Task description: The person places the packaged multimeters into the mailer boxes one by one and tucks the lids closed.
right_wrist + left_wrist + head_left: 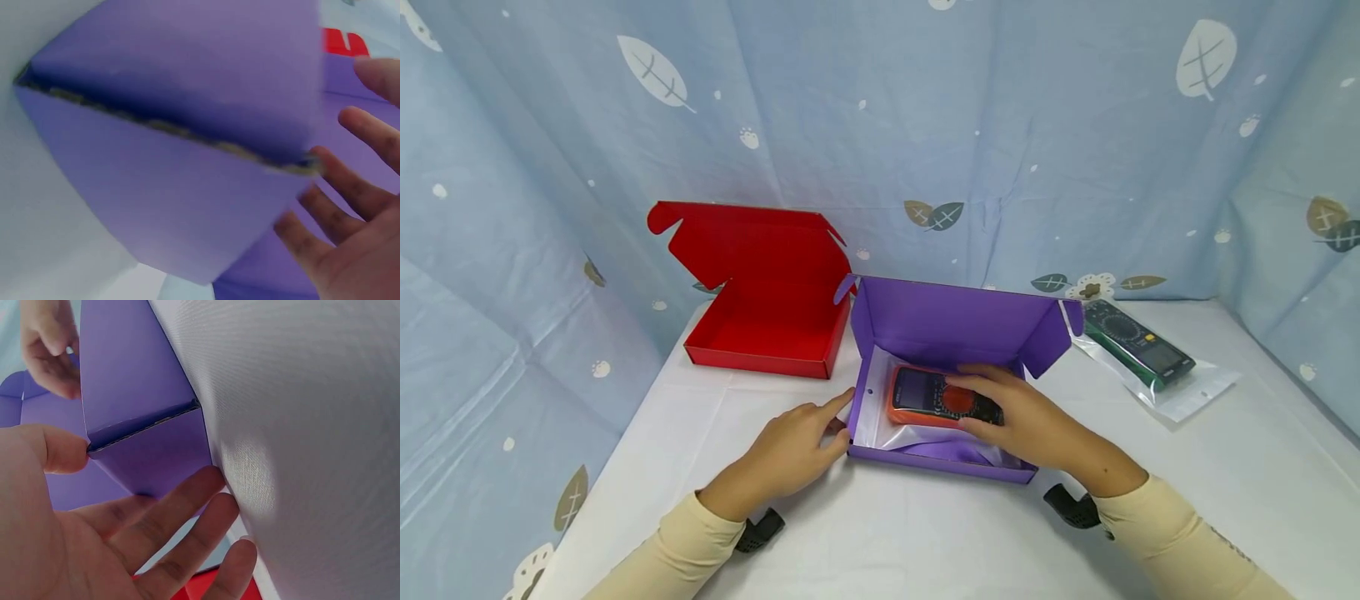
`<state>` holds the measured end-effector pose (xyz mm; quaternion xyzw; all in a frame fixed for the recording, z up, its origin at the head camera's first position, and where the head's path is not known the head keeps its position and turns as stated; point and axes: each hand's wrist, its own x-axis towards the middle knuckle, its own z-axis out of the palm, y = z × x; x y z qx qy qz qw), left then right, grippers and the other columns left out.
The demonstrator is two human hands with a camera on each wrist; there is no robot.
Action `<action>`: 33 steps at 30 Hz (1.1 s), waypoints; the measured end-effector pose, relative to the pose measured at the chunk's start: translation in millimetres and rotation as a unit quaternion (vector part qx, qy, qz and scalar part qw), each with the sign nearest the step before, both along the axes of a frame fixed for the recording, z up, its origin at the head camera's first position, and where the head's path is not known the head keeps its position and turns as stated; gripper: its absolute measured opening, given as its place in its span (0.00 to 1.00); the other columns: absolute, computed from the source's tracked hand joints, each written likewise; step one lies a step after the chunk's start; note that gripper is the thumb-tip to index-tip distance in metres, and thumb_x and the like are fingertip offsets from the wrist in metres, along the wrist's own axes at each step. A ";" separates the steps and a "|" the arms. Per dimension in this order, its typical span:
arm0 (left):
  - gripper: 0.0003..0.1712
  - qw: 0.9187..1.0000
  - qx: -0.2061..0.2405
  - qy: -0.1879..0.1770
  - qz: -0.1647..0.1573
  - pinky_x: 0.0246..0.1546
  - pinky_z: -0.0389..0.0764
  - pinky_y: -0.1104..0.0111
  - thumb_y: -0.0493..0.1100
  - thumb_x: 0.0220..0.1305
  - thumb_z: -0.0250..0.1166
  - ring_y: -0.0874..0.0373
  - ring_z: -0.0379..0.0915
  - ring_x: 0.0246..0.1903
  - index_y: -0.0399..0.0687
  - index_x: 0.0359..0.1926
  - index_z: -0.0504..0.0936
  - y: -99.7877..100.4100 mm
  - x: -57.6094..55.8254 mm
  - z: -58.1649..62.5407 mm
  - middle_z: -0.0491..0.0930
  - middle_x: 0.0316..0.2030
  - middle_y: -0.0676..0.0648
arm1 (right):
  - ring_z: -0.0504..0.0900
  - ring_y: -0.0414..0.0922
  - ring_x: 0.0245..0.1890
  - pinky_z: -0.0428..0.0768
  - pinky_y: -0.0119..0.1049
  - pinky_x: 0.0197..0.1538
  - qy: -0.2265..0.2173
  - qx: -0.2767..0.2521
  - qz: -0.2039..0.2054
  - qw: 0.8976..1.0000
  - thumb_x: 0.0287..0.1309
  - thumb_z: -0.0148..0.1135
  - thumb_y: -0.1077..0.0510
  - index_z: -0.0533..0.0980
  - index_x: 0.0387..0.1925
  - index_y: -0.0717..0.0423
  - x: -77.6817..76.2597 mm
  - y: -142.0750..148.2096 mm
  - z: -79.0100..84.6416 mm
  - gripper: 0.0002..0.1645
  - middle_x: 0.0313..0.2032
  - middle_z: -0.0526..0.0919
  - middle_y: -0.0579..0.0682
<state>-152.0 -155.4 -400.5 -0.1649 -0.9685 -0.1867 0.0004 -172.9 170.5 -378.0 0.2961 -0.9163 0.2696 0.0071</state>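
In the head view a purple cardboard box stands with its lid raised. Inside it lies an orange-red multimeter on a clear plastic bag. My right hand reaches over the box's right side, fingers spread loosely at the multimeter's dial end and covering part of it. In the right wrist view, the box wall hides the multimeter while the spread fingers show beyond its edge. My left hand touches the box's left side with extended fingers; in the left wrist view its thumb rests at the box's corner.
An open red box stands behind and left of the purple one, its lid up. At the right, a green and black multimeter lies in a clear bag. A white cloth covers the table; a leaf-patterned blue curtain hangs behind.
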 end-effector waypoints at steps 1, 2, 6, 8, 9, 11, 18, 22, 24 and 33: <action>0.33 1.000 0.001 -0.001 0.000 0.45 0.79 0.58 0.51 0.66 0.59 0.61 0.78 0.42 0.60 0.72 0.69 0.0 -0.1 0.0 0.85 0.38 0.61 | 0.74 0.58 0.64 0.78 0.56 0.58 0.014 -0.012 -0.003 1.000 0.61 0.69 0.51 0.74 0.66 0.46 2.0 0.8 1.3 0.31 0.67 0.72 0.56; 0.33 1.000 0.002 -0.002 0.000 0.45 0.79 0.57 0.51 0.66 0.59 0.61 0.78 0.42 0.60 0.72 0.69 0.0 -0.1 -0.1 0.85 0.38 0.61 | 0.75 0.58 0.64 0.79 0.56 0.58 0.030 -0.027 -0.006 0.999 0.60 0.70 0.53 0.76 0.64 0.47 4.1 1.5 2.9 0.29 0.65 0.74 0.55; 0.33 1.000 0.006 -0.003 0.000 0.46 0.79 0.58 0.51 0.66 0.59 0.61 0.78 0.42 0.60 0.72 0.69 -0.6 0.0 -1.4 0.85 0.38 0.62 | 0.79 0.52 0.58 0.81 0.50 0.55 0.101 -0.084 -0.012 0.991 0.58 0.71 0.60 0.81 0.56 0.50 11.4 4.7 10.3 0.22 0.57 0.80 0.50; 0.33 1.000 0.007 0.000 -0.001 0.46 0.78 0.58 0.51 0.66 0.59 0.61 0.78 0.42 0.59 0.72 0.69 -0.9 -0.2 -2.2 0.85 0.38 0.62 | 0.81 0.48 0.56 0.82 0.42 0.55 0.128 -0.105 -0.018 0.986 0.57 0.71 0.63 0.83 0.53 0.50 14.9 6.6 13.7 0.20 0.53 0.82 0.47; 0.33 1.000 0.007 0.001 -0.001 0.46 0.78 0.58 0.51 0.66 0.59 0.61 0.78 0.42 0.59 0.72 0.69 -1.0 -0.3 -2.6 0.85 0.38 0.62 | 0.82 0.46 0.54 0.81 0.36 0.55 0.138 -0.111 -0.022 0.984 0.57 0.71 0.63 0.83 0.52 0.49 16.4 7.4 15.2 0.20 0.52 0.83 0.45; 0.34 1.000 0.008 0.003 -0.003 0.47 0.78 0.58 0.51 0.66 0.60 0.61 0.78 0.42 0.58 0.72 0.69 -1.0 -0.6 -3.4 0.85 0.38 0.62 | 0.82 0.43 0.52 0.79 0.26 0.55 0.155 -0.128 -0.027 0.979 0.56 0.71 0.65 0.84 0.50 0.49 19.2 8.5 17.9 0.19 0.49 0.83 0.43; 0.34 1.000 0.008 0.004 -0.008 0.49 0.79 0.57 0.51 0.66 0.59 0.59 0.79 0.44 0.57 0.72 0.69 -0.6 -0.3 -2.7 0.85 0.38 0.60 | 0.77 0.35 0.35 0.74 0.20 0.39 0.239 -0.214 -0.030 0.947 0.50 0.69 0.74 0.85 0.46 0.55 26.8 12.7 26.1 0.21 0.36 0.84 0.44; 0.34 1.000 0.006 0.008 -0.012 0.49 0.79 0.57 0.51 0.66 0.59 0.59 0.80 0.44 0.57 0.72 0.69 0.3 -1.0 -2.3 0.85 0.38 0.60 | 0.71 0.34 0.31 0.70 0.22 0.38 0.303 -0.270 -0.050 0.913 0.51 0.64 0.73 0.83 0.37 0.61 29.5 19.2 30.6 0.11 0.27 0.77 0.46; 0.34 1.000 0.005 0.008 -0.013 0.49 0.79 0.56 0.51 0.66 0.59 0.59 0.79 0.44 0.57 0.72 0.69 0.6 -1.3 -2.2 0.85 0.38 0.60 | 0.70 0.34 0.30 0.69 0.22 0.37 0.327 -0.301 -0.062 0.894 0.53 0.61 0.71 0.81 0.31 0.65 29.1 23.0 32.5 0.04 0.25 0.74 0.47; 0.34 1.000 0.001 0.000 -0.007 0.51 0.78 0.56 0.51 0.66 0.59 0.59 0.79 0.45 0.57 0.73 0.69 0.0 -1.8 -4.6 0.86 0.39 0.59 | 0.71 0.31 0.31 0.71 0.21 0.41 0.366 -0.375 -0.141 0.840 0.58 0.57 0.68 0.71 0.28 0.78 15.0 39.0 31.7 0.11 0.28 0.73 0.45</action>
